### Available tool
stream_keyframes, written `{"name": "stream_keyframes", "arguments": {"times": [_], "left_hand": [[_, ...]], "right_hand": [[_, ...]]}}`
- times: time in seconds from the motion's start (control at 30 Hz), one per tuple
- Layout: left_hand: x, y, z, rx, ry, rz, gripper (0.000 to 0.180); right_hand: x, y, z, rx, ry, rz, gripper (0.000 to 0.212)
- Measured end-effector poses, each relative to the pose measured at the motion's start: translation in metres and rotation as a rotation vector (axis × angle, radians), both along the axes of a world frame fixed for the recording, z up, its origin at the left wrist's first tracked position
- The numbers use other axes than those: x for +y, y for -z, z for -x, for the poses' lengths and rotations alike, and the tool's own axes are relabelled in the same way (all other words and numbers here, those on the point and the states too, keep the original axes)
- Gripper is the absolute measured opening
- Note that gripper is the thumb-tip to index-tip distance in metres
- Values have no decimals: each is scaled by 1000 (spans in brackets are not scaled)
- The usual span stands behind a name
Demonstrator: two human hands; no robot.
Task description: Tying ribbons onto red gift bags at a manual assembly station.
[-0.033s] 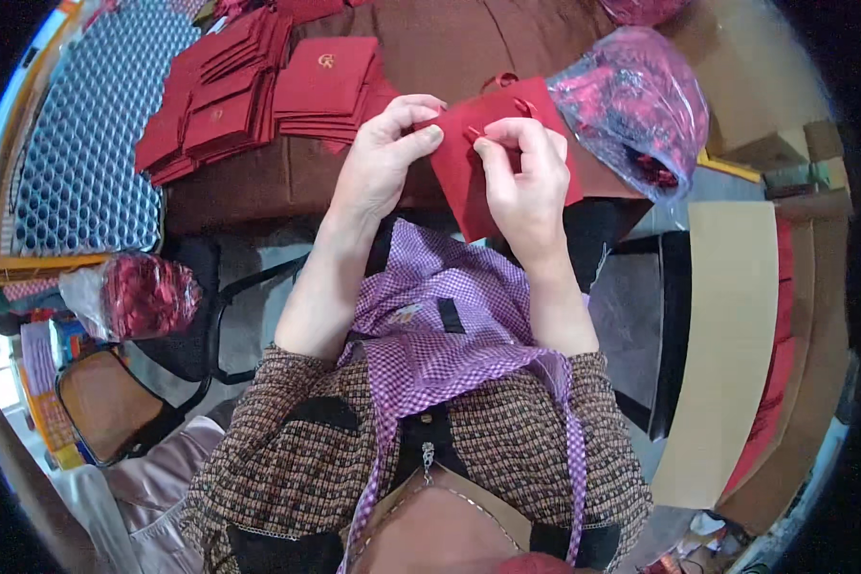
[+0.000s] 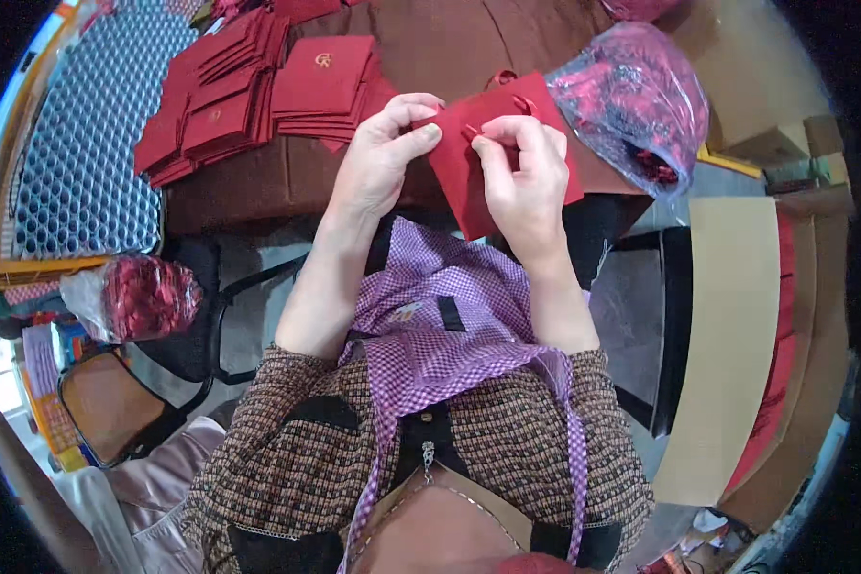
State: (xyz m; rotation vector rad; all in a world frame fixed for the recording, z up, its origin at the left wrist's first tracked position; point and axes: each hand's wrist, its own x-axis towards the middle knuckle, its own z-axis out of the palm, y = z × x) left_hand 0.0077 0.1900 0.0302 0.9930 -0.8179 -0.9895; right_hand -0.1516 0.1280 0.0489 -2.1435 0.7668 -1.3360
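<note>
A brown cloth covers the tabletop (image 2: 430,48). Toward its left side lie stacks of folded red cards or bags (image 2: 320,81); on its right sits a clear plastic bag (image 2: 655,77) full of something dark red and shiny.

The red bag (image 2: 467,191) being worked on is held tilted at the near edge, its lower corner hanging past the cloth over the purple checked apron (image 2: 450,287). The left hand (image 2: 378,163) has its thumb and fingers closed on the bag's upper left edge. The right hand (image 2: 531,177) has thumb and forefinger brought together at a short ribbon end (image 2: 470,132) on the bag's face; how firmly they grip is not clear.

The smooth-looking ribbon could slip through that small pinch, or a hard pull could crease the bag or drag it from the left fingers, since little of it seems supported from beneath. If let go, it could slide toward the apron.

The plastic bag touches or nearly touches the red bag's right side, so swinging right risks a bump. Brown cloth lies beyond the hands, giving more room that way; leftward, the stacks come close to the left hand.
</note>
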Motion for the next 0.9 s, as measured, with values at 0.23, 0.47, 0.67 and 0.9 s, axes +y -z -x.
{"name": "stream_keyframes", "arguments": {"times": [0.23, 0.47, 0.67, 0.9], "left_hand": [[-1, 2, 6, 35, 5, 26, 15], [-18, 32, 4, -527, -235, -20, 18], [-30, 68, -9, -589, -184, -267, 20], [-34, 79, -19, -627, -51, -358, 27]], "right_hand": [[-2, 2, 5, 13, -23, 83, 12], [-15, 29, -3, 49, -19, 37, 10], [-32, 73, -18, 90, -54, -113, 10], [-41, 100, -27, 119, -77, -265, 11]]}}
